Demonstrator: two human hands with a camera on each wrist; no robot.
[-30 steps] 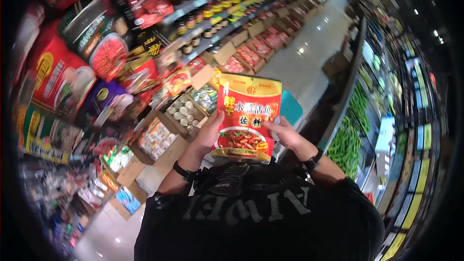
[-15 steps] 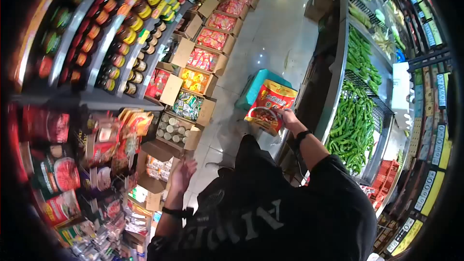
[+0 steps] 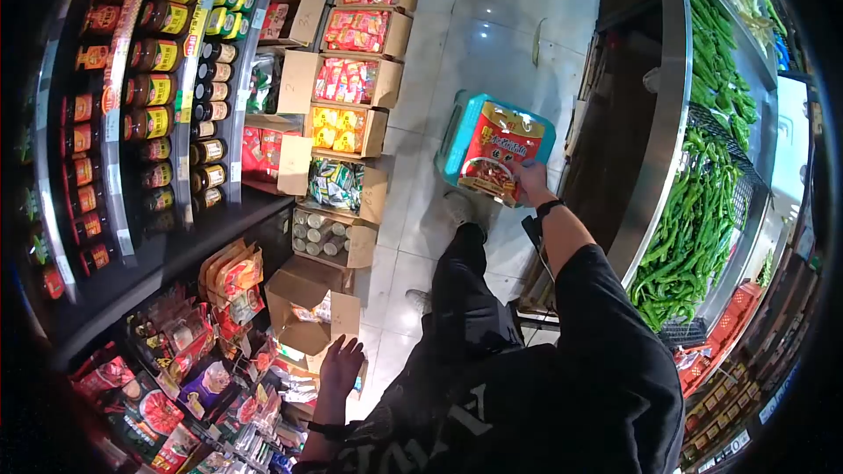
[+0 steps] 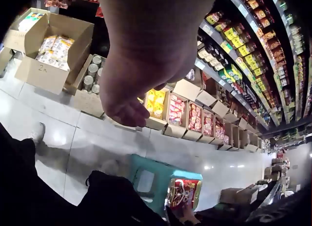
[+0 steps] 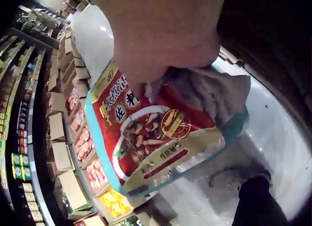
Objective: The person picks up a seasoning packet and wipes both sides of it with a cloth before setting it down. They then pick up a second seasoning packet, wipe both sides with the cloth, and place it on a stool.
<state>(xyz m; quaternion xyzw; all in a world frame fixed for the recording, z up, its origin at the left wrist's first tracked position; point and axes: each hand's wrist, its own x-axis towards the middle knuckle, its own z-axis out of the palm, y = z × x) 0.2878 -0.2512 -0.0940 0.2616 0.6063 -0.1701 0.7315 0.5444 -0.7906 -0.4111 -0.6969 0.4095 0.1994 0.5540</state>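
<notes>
My right hand [image 3: 532, 183] grips a red and gold seasoning packet [image 3: 499, 147] at its edge, with the thumb side over the front. A bowl of food is printed on the packet. Behind and below it lies a teal plastic tub-like item [image 3: 452, 145] on the floor, largely covered by the packet in the head view. A crumpled grey cloth [image 5: 219, 92] shows beside the right hand in the right wrist view. My left hand [image 3: 341, 369] holds nothing, its fingers loosely spread near the open cardboard boxes.
Shelves of sauce jars [image 3: 158, 79] and a row of cardboard boxes with packets [image 3: 355, 31] line the left. Hanging packets [image 3: 158, 404] are at lower left. A metal vegetable stand with green peppers [image 3: 689, 228] borders the right. Tiled floor [image 3: 421, 79] runs between.
The left hand let go of the packet and moved away to the left. The right hand carried the packet outward and down over the teal item. The head view has turned.
</notes>
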